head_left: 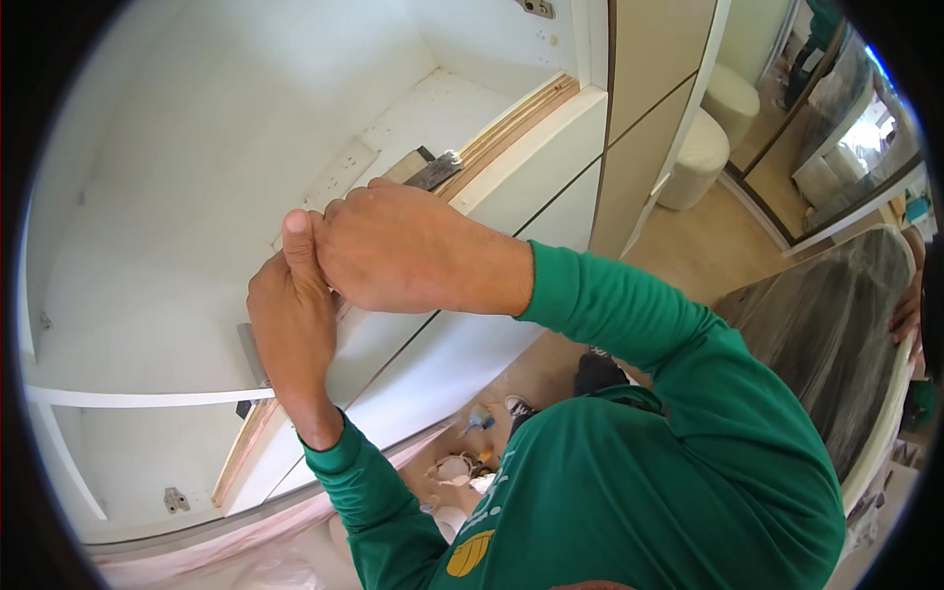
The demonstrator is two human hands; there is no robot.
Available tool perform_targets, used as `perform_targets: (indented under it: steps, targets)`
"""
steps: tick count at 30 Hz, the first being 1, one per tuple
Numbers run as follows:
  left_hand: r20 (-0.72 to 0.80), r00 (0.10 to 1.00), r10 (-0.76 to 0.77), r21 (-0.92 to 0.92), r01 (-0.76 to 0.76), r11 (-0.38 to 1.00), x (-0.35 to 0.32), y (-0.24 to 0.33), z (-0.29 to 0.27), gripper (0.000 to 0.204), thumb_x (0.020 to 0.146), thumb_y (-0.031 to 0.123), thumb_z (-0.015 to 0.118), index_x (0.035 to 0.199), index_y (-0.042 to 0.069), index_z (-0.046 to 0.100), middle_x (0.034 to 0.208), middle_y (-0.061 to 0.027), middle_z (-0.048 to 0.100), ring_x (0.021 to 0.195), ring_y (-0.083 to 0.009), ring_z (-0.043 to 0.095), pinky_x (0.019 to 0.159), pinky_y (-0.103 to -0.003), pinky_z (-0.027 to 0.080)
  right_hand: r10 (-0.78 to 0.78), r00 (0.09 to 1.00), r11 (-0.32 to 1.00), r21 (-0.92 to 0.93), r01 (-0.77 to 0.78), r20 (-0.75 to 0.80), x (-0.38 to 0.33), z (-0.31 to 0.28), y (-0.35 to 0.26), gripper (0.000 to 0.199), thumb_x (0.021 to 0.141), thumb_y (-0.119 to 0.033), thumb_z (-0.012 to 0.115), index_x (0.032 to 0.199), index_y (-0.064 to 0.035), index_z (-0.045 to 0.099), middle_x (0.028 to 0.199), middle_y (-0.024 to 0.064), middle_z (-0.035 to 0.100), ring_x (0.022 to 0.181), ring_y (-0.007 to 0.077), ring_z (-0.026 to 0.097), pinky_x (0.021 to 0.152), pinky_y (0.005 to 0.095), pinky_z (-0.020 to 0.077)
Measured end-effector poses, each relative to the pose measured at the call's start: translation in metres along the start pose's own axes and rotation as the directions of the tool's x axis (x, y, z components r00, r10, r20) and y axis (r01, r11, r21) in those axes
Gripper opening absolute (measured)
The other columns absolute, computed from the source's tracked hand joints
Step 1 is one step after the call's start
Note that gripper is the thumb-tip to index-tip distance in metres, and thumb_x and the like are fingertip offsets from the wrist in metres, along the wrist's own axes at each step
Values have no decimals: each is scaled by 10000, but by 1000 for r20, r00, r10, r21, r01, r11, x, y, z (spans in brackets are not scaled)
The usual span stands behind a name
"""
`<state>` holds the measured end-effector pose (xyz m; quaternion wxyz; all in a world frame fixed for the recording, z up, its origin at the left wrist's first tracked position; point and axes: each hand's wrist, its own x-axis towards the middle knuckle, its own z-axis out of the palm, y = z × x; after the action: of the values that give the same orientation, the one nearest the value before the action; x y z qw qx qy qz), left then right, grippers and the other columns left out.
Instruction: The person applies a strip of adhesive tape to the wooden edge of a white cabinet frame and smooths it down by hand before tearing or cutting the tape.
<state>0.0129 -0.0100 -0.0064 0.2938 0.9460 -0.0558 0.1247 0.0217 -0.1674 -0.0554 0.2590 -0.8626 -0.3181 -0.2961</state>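
My right hand (408, 246) is closed in a fist above the front edge of a white cabinet (246, 118). Against it, my left hand (300, 329) is closed too, its thumb raised beside the right knuckles. What either hand grips is hidden by the fingers. Just beyond the right hand, a dark grey flat piece (435, 171) and a beige block lie at the edge. A grey strip-like piece (252, 354) shows beside the left hand. Bare wooden strips (521, 118) run along the front edge, above white drawer fronts (472, 329).
Metal hinge plates (175, 500) sit on the cabinet walls. At the right, another person's hand (907, 310) rests on a plastic-wrapped panel (826, 324). Beige round stools (696, 162) stand near a mirrored door. Debris (454, 469) litters the floor by my feet.
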Motion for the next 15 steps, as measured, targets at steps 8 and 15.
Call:
perform_targets:
  steps: [8,15]
  targets:
    - [57,998,-8,-38,10,999,-1,0,-4,931,1167,756,371,825,-46,698,693,-188,639,696,-330,586,721,-463,516,-11,999,997,-82,8,-39,-5,1,-4,183,947,-182,667,874,-17,704,787,155,739,777,358,742,776,506,572]
    - [84,993,78,-56,-73,996,6,-6,-5,933,1165,748,383,833,-49,736,744,-241,696,730,-432,639,770,-514,542,-26,999,987,-156,30,29,-1,-5,-2,168,925,-158,673,884,-3,724,811,148,751,792,361,746,764,513,574]
